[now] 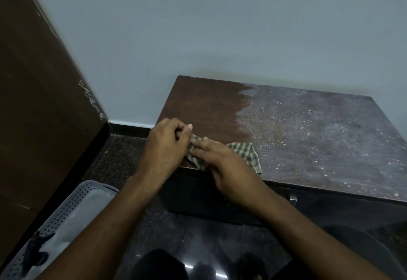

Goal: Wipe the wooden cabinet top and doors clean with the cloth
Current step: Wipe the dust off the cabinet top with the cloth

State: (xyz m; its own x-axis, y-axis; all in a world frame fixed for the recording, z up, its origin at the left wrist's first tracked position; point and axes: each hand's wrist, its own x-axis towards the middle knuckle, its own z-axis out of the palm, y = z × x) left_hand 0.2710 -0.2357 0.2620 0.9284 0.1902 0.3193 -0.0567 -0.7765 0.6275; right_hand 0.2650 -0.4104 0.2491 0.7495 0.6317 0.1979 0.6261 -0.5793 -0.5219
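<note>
While the checked cloth (pixel 246 154) lies bunched at the front left corner of the cabinet top (pixel 308 139), the left hand (pixel 167 145) pinches its left end and the right hand (pixel 222 163) presses it with straight fingers. Refolded loosely, it could slip over the front edge or smear dust onto the cleaned left strip.

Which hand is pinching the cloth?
The left hand pinches the checked cloth at its end; the right hand lies flat on it, fingers straight.
</note>
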